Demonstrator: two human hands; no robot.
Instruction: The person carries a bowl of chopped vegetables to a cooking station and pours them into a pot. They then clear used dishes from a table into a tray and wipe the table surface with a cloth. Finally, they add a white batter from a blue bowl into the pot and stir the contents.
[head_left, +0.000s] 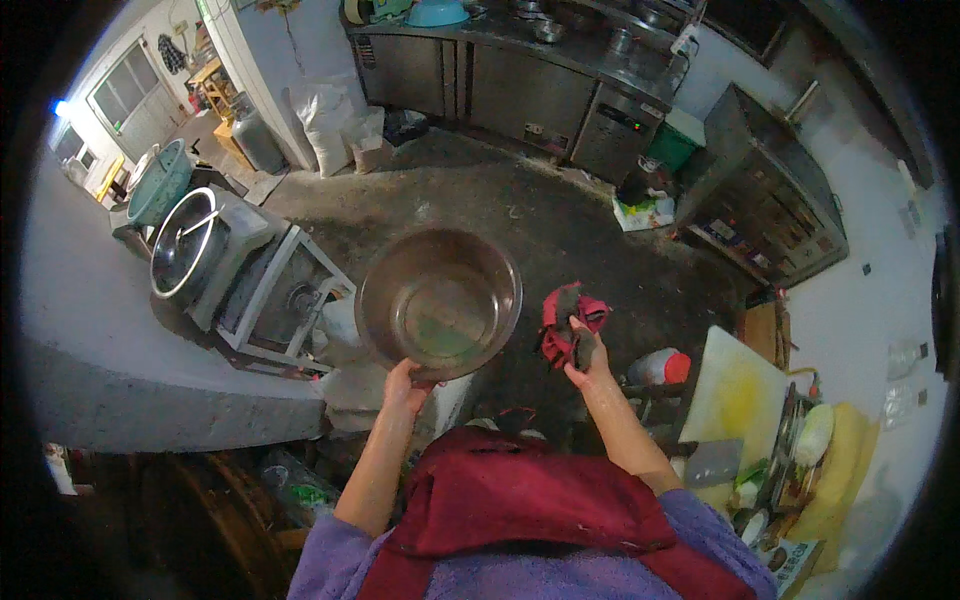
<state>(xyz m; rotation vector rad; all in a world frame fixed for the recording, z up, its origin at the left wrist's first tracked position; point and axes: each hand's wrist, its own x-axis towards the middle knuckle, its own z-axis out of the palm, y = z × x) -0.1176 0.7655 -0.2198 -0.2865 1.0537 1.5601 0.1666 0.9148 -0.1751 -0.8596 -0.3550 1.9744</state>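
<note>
My left hand (407, 388) grips the near rim of a wide brown metal basin (438, 300), its thumb over the edge. The basin hangs tilted over the floor, its inside facing me, with a greenish patch low in it. To its right, apart from it, my right hand (589, 356) holds a bunched red and dark cloth (559, 322). Most of the cloth bulges out beyond my fingers.
On the left, a metal bowl (184, 240) sits on a machine beside a white metal frame (255, 277). A steel counter (525, 82) spans the back. At right are a metal cabinet (772, 187), a cutting board (724, 382), a cleaver (712, 463) and a red-lidded jar (656, 367).
</note>
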